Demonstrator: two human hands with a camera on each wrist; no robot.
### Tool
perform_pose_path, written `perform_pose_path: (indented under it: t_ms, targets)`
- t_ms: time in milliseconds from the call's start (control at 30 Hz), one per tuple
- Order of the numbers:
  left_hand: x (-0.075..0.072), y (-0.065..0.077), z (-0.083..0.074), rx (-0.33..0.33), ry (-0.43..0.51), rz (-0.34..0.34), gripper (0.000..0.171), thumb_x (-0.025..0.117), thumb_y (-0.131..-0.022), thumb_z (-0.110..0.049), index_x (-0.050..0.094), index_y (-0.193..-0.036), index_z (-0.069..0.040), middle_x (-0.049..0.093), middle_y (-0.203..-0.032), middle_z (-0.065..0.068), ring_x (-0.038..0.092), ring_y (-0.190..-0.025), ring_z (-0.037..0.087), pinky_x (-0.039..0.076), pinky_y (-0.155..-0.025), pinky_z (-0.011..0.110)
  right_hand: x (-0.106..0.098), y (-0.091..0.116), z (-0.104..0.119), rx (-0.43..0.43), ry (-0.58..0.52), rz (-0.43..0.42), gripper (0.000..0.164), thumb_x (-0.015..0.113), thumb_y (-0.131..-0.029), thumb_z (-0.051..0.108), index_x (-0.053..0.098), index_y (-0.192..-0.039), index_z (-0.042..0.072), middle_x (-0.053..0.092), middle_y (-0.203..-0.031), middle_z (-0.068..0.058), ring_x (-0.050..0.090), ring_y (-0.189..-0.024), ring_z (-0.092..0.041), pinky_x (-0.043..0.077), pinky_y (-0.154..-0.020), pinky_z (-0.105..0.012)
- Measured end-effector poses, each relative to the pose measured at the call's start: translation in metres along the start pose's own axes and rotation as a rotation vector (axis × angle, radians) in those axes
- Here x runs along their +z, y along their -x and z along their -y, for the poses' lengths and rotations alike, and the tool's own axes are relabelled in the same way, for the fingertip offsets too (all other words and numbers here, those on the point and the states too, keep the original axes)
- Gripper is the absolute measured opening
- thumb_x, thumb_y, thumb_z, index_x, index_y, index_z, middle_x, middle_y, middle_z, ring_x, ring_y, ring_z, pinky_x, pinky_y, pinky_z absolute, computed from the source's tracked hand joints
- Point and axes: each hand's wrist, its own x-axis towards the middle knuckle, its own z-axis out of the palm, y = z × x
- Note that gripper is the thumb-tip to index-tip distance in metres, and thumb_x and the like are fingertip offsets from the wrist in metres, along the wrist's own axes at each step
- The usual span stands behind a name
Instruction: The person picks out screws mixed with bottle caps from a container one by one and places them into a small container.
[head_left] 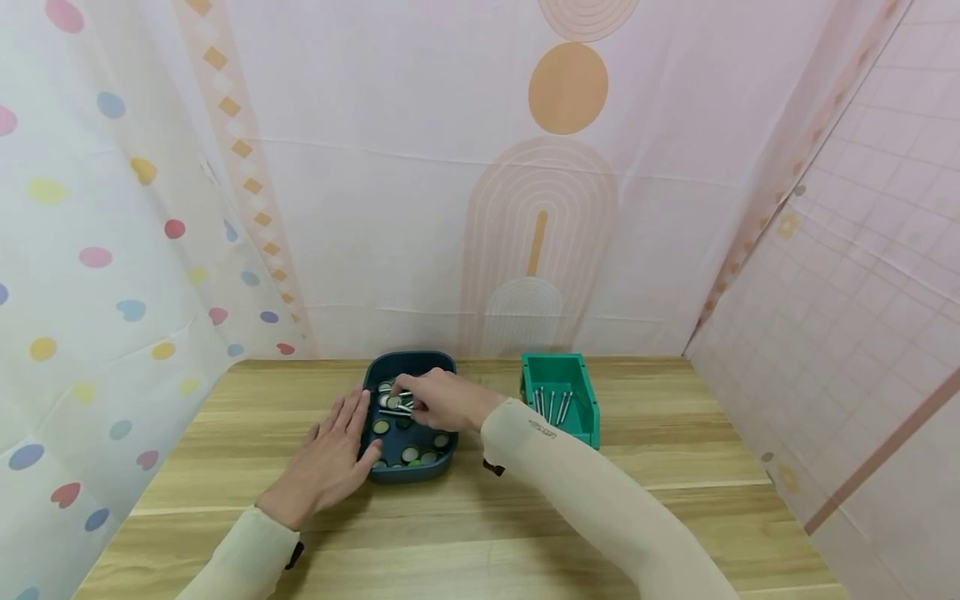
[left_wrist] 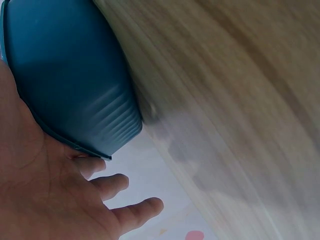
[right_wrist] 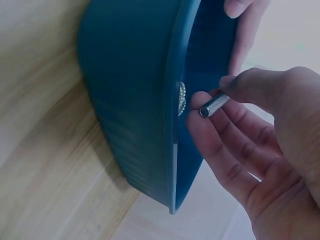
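Observation:
My right hand (head_left: 448, 400) is over the dark blue bin (head_left: 412, 477), with a threaded metal bolt (right_wrist: 216, 105) pinched between thumb and fingers in the right wrist view. The bolt's head is hidden by the hand. Beneath it in the bin lie several metal bolts (head_left: 396, 412) and round, cap-like discs (head_left: 410, 454), some silver and some greenish. One disc (right_wrist: 182, 99) shows a ridged edge. Along the bin's left side, my left hand (head_left: 326, 458) lies with fingers extended, its palm side against the rim in the left wrist view.
To the right on the wooden table (head_left: 450, 542) stands a green bin (head_left: 592, 421) with several long bolts (head_left: 551, 406) in it. The right forearm passes in front of that bin. Patterned cloth (head_left: 390, 233) hangs behind the table and along both sides.

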Motion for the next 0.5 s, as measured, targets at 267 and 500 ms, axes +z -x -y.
perform_pose_path:
  t_ms: [267,500]
  targets:
    - [0.0,0.0,0.001,0.002,-0.004,0.001,0.087,0.054,-0.121,-0.047,0.019,-0.185,0.001,0.015,-0.195,0.026,0.024,-0.178,0.057,0.034,-0.13,0.089,-0.001,0.013,-0.001,-0.048,-0.015,-0.027,0.047,0.068,-0.117,0.009,0.067,-0.163,0.017,0.077,-0.098,0.005,0.064,-0.078,-0.003,0.056,-0.08,-0.014]
    - [0.0,-0.001,0.001,-0.002,-0.009,0.001,0.088,0.054,-0.121,-0.048,0.02,-0.185,0.001,0.016,-0.195,0.025,0.024,-0.178,0.057,0.035,-0.13,0.088,-0.006,0.025,-0.004,-0.048,-0.092,-0.07,0.043,0.07,-0.115,0.005,0.072,-0.157,0.013,0.085,-0.114,-0.005,0.072,-0.09,-0.005,0.059,-0.084,-0.014]
